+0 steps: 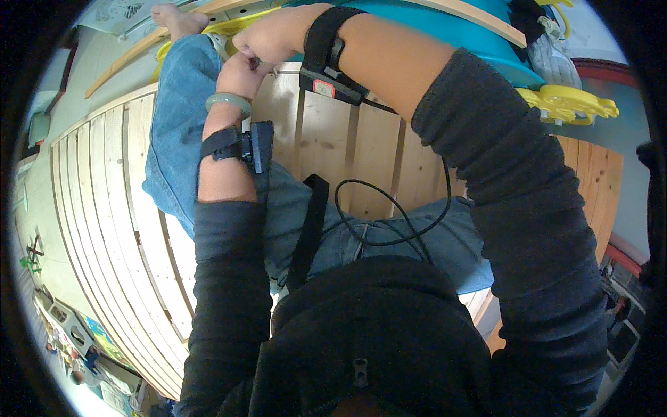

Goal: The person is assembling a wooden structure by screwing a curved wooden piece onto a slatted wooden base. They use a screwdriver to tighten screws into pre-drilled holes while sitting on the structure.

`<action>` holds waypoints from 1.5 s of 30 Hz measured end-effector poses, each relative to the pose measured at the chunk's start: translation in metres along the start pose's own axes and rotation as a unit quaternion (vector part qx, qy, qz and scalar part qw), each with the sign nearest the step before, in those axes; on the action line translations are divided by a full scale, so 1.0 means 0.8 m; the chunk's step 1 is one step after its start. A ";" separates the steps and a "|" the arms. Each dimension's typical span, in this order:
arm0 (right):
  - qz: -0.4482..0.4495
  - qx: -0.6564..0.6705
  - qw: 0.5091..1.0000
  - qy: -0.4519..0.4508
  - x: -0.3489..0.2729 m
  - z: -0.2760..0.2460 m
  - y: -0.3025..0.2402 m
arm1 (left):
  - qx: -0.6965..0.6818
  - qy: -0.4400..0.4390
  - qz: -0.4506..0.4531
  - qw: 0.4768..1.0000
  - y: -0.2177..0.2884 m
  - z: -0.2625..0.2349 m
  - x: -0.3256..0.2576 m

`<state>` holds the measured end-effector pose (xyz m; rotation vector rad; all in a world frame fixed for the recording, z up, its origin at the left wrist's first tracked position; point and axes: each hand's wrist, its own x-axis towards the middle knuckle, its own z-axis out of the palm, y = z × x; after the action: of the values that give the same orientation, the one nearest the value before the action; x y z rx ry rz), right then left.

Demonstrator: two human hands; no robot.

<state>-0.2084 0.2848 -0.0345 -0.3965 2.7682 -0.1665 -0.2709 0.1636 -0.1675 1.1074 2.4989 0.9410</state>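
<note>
My left hand [243, 75] and my right hand [274, 36] meet at the upper left of the head view, just beside my bent knee in blue jeans [179, 104]. Both look closed, fingertips pressed together where they touch. Whatever they pinch, if anything, is too small and hidden to make out. A pale green bangle [228, 104] circles my left wrist. Each forearm carries a black strap with a small device, the left device [260, 146] near the bangle and the right device [333, 87] further along the arm.
I sit on a slatted wooden platform [104, 181]. A black cable [379, 243] loops over my lap. Beyond my hands lie a teal surface [417, 35], a wooden strip [479, 19] and a yellow plastic piece [566, 104]. My bare foot [179, 21] shows at the far left.
</note>
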 end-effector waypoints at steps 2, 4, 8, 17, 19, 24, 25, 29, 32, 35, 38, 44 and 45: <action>0.010 -0.004 1.000 -0.012 0.004 0.005 0.001 | 0.050 -0.013 -0.013 0.999 -0.004 0.000 0.003; 0.059 0.008 0.997 0.040 0.002 0.014 0.001 | 0.054 0.021 -0.014 0.998 -0.003 0.003 0.004; 0.122 -0.004 0.975 0.184 -0.013 0.027 -0.002 | 0.003 0.090 -0.052 0.995 0.010 0.012 -0.002; 0.156 0.003 0.976 0.151 -0.003 0.014 -0.006 | -0.005 0.014 -0.051 0.999 0.015 0.002 -0.004; 0.135 -0.023 0.970 0.202 -0.003 0.024 -0.007 | 0.009 0.075 -0.071 0.995 0.017 0.011 -0.006; 0.033 -0.028 0.959 0.282 0.008 0.037 0.008 | 0.006 0.030 -0.021 0.999 0.011 0.006 -0.004; 0.017 -0.012 0.963 0.267 0.010 0.037 0.012 | 0.014 -0.003 -0.001 1.000 0.010 0.002 -0.002; 0.097 -0.048 0.981 0.162 0.015 0.037 0.008 | 0.034 0.026 -0.048 0.998 0.017 -0.001 -0.005; 0.219 0.063 0.950 0.213 0.007 0.040 0.001 | 0.022 0.066 -0.077 0.995 0.022 0.005 -0.007; 0.109 0.005 0.976 0.189 0.003 0.033 0.003 | -0.019 0.052 -0.061 0.997 0.018 0.005 -0.006; 0.046 -0.023 0.994 0.092 0.001 0.023 0.008 | -0.007 -0.011 -0.032 0.999 0.010 -0.004 -0.001; 0.216 0.058 0.957 0.184 -0.007 0.029 -0.006 | 0.021 0.067 -0.066 0.995 0.014 0.002 -0.007; 0.191 0.039 0.964 0.180 -0.007 0.028 -0.007 | 0.012 0.064 -0.080 0.995 0.014 0.004 -0.008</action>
<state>-0.1940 0.2796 -0.0529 0.2160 3.1138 -0.2721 -0.2588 0.1662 -0.1629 0.8632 2.6603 0.9671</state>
